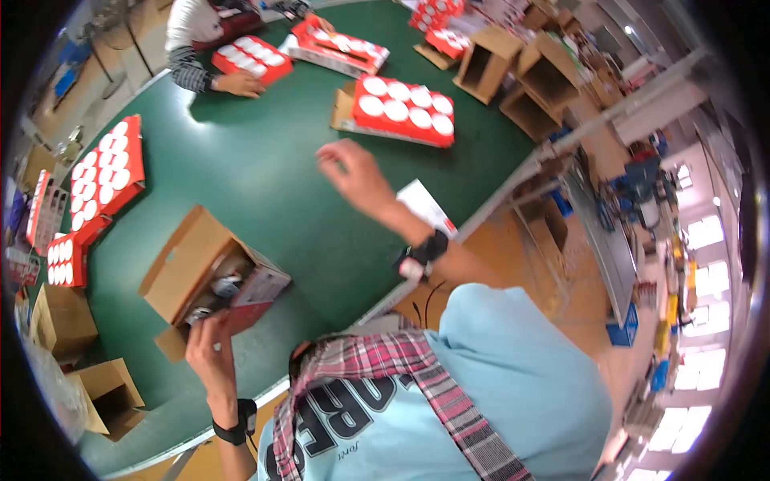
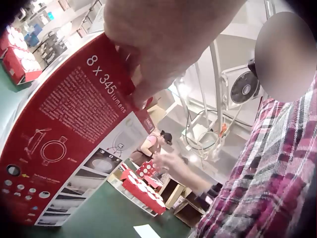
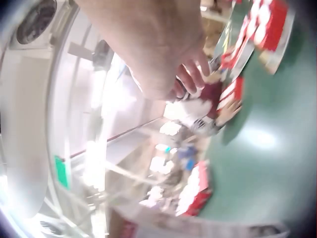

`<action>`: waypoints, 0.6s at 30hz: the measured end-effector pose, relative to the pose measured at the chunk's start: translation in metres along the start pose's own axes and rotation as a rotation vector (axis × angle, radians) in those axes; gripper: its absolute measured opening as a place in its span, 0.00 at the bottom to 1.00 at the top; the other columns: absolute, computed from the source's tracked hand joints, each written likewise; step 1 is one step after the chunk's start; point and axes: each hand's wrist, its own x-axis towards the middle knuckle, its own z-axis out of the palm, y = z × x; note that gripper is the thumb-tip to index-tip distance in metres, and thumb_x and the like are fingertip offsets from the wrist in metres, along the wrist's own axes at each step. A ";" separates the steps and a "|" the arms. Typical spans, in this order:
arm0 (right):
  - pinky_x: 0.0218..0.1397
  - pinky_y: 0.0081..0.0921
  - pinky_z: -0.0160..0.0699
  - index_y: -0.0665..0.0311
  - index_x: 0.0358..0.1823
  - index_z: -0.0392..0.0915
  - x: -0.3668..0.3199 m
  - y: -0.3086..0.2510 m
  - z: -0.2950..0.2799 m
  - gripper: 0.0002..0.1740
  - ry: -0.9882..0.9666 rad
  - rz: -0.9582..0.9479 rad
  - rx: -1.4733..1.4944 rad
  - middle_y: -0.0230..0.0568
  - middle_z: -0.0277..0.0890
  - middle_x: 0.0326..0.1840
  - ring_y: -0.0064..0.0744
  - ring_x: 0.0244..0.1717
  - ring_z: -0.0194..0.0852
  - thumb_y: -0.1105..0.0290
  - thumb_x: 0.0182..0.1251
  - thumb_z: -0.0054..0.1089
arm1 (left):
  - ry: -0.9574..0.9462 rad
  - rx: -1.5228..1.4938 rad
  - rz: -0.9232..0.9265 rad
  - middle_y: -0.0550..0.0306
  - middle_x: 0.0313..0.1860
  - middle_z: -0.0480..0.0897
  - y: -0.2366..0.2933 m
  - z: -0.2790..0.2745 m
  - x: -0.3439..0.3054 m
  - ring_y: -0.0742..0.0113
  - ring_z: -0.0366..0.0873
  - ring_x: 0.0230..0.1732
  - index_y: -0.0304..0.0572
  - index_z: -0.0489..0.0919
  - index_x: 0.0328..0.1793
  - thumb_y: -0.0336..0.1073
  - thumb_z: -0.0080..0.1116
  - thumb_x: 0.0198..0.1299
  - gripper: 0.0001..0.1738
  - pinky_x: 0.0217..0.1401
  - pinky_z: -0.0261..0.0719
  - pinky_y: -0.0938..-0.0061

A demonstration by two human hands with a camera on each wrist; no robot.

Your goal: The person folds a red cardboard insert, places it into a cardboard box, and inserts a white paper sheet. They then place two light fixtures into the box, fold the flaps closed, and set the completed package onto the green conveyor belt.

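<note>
An open cardboard box with a red printed side (image 1: 255,298) stands on the green table, its flaps raised and small wrapped items (image 1: 228,284) inside. My left hand (image 1: 210,357) grips its near left edge. In the left wrist view, the fingers of my left hand (image 2: 173,39) bend over the top of the red printed panel (image 2: 74,119). My right hand (image 1: 357,180) is in the air over the table, fingers loosely bent and holding nothing. The right wrist view shows my right hand (image 3: 153,54) blurred, away from the boxes.
A red tray of white round items (image 1: 405,112) lies beyond my right hand, with more red trays (image 1: 108,172) at the left. Empty cartons (image 1: 108,397) stand at the lower left and upper right. Across the table, another person's hand (image 1: 239,84) touches a red tray. White paper (image 1: 425,207) lies near the edge.
</note>
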 end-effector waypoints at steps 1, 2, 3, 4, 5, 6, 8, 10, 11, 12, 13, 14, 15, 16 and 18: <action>0.49 0.31 0.75 0.67 0.46 0.73 -0.011 0.057 -0.012 0.14 0.023 0.012 -0.142 0.46 0.75 0.44 0.40 0.41 0.77 0.69 0.60 0.58 | -0.023 -0.020 0.002 0.50 0.35 0.79 -0.002 0.000 0.000 0.53 0.79 0.36 0.37 0.80 0.42 0.20 0.59 0.52 0.11 0.41 0.75 0.68; 0.51 0.35 0.74 0.67 0.48 0.73 -0.030 0.115 -0.023 0.19 0.012 0.129 -0.241 0.51 0.73 0.47 0.43 0.49 0.75 0.65 0.58 0.62 | -0.024 -0.028 -0.009 0.50 0.36 0.80 -0.001 0.000 0.001 0.53 0.79 0.37 0.37 0.80 0.43 0.19 0.58 0.52 0.12 0.42 0.75 0.68; 0.53 0.39 0.73 0.68 0.49 0.72 -0.052 0.157 -0.038 0.24 -0.076 0.252 -0.433 0.54 0.72 0.50 0.48 0.53 0.71 0.61 0.55 0.65 | -0.030 -0.024 0.001 0.50 0.37 0.80 0.000 -0.001 0.001 0.54 0.79 0.38 0.36 0.80 0.43 0.19 0.58 0.52 0.12 0.42 0.76 0.69; 0.54 0.43 0.72 0.69 0.51 0.71 -0.071 0.188 -0.053 0.29 -0.167 0.363 -0.621 0.57 0.70 0.52 0.53 0.57 0.67 0.57 0.52 0.68 | -0.025 -0.016 0.010 0.51 0.38 0.80 -0.001 -0.001 0.002 0.56 0.80 0.39 0.36 0.79 0.44 0.18 0.57 0.53 0.12 0.42 0.76 0.70; 0.56 0.47 0.70 0.69 0.54 0.69 -0.088 0.209 -0.065 0.36 -0.188 0.558 -0.648 0.59 0.67 0.55 0.57 0.59 0.64 0.54 0.48 0.70 | -0.039 -0.038 -0.014 0.51 0.38 0.80 -0.003 0.000 0.003 0.58 0.80 0.39 0.36 0.79 0.44 0.18 0.57 0.53 0.12 0.42 0.76 0.71; 0.57 0.52 0.68 0.70 0.57 0.66 -0.102 0.224 -0.072 0.43 -0.212 0.751 -0.670 0.61 0.63 0.58 0.62 0.61 0.60 0.51 0.44 0.73 | -0.053 -0.054 -0.040 0.52 0.39 0.80 -0.006 0.000 0.002 0.59 0.80 0.40 0.36 0.79 0.45 0.18 0.57 0.54 0.12 0.41 0.76 0.72; 0.57 0.55 0.68 0.69 0.59 0.63 -0.121 0.248 -0.079 0.48 -0.258 0.914 -0.637 0.61 0.61 0.60 0.62 0.60 0.60 0.50 0.39 0.76 | -0.062 -0.067 -0.070 0.52 0.39 0.80 -0.009 -0.001 0.002 0.62 0.80 0.40 0.36 0.79 0.45 0.17 0.57 0.53 0.13 0.41 0.77 0.74; 0.57 0.57 0.67 0.69 0.60 0.60 -0.134 0.261 -0.074 0.52 -0.290 0.995 -0.653 0.61 0.60 0.61 0.61 0.61 0.58 0.51 0.36 0.78 | -0.057 -0.064 -0.073 0.52 0.38 0.79 -0.009 -0.002 0.003 0.62 0.81 0.39 0.36 0.79 0.45 0.16 0.57 0.52 0.15 0.40 0.77 0.74; 0.57 0.58 0.67 0.68 0.60 0.60 -0.138 0.268 -0.070 0.52 -0.295 0.991 -0.689 0.60 0.59 0.62 0.60 0.62 0.57 0.51 0.34 0.79 | -0.068 -0.065 -0.068 0.53 0.39 0.79 -0.014 -0.002 0.003 0.65 0.81 0.37 0.36 0.79 0.46 0.16 0.56 0.52 0.15 0.39 0.77 0.76; 0.58 0.58 0.67 0.68 0.60 0.59 -0.140 0.269 -0.066 0.53 -0.298 0.986 -0.724 0.60 0.59 0.62 0.59 0.64 0.56 0.52 0.33 0.80 | -0.077 -0.064 -0.076 0.53 0.39 0.78 -0.013 -0.002 0.004 0.65 0.81 0.37 0.36 0.79 0.46 0.16 0.56 0.53 0.14 0.39 0.77 0.77; 0.57 0.57 0.68 0.68 0.57 0.60 -0.138 0.267 -0.067 0.51 -0.294 1.006 -0.754 0.60 0.59 0.62 0.59 0.66 0.54 0.53 0.32 0.80 | -0.082 -0.065 -0.083 0.53 0.39 0.78 -0.013 -0.003 0.005 0.66 0.81 0.37 0.35 0.79 0.46 0.16 0.56 0.53 0.14 0.39 0.77 0.77; 0.57 0.55 0.69 0.68 0.57 0.61 -0.139 0.268 -0.067 0.51 -0.287 0.997 -0.731 0.59 0.60 0.61 0.58 0.66 0.54 0.53 0.33 0.80 | -0.088 -0.066 -0.089 0.53 0.39 0.78 -0.012 -0.005 0.006 0.67 0.81 0.37 0.35 0.79 0.46 0.16 0.56 0.53 0.14 0.39 0.77 0.77; 0.57 0.53 0.69 0.67 0.56 0.61 -0.140 0.271 -0.069 0.50 -0.277 0.988 -0.712 0.59 0.61 0.61 0.58 0.66 0.54 0.53 0.33 0.80 | -0.094 -0.060 -0.101 0.53 0.39 0.78 -0.014 -0.006 0.006 0.67 0.81 0.37 0.35 0.79 0.46 0.16 0.56 0.53 0.14 0.39 0.76 0.78; 0.58 0.51 0.70 0.67 0.56 0.62 -0.141 0.275 -0.072 0.49 -0.266 0.975 -0.695 0.58 0.62 0.60 0.58 0.66 0.55 0.53 0.33 0.80 | -0.096 -0.056 -0.115 0.53 0.39 0.78 -0.016 -0.006 0.006 0.68 0.81 0.37 0.35 0.78 0.46 0.16 0.56 0.54 0.14 0.39 0.76 0.78; 0.49 0.40 0.75 0.68 0.45 0.70 -0.148 0.293 -0.074 0.34 -0.251 0.851 -0.701 0.53 0.75 0.43 0.48 0.49 0.72 0.56 0.40 0.76 | -0.093 -0.062 -0.121 0.54 0.40 0.79 -0.020 -0.005 0.005 0.69 0.81 0.37 0.35 0.78 0.46 0.16 0.56 0.54 0.14 0.39 0.76 0.79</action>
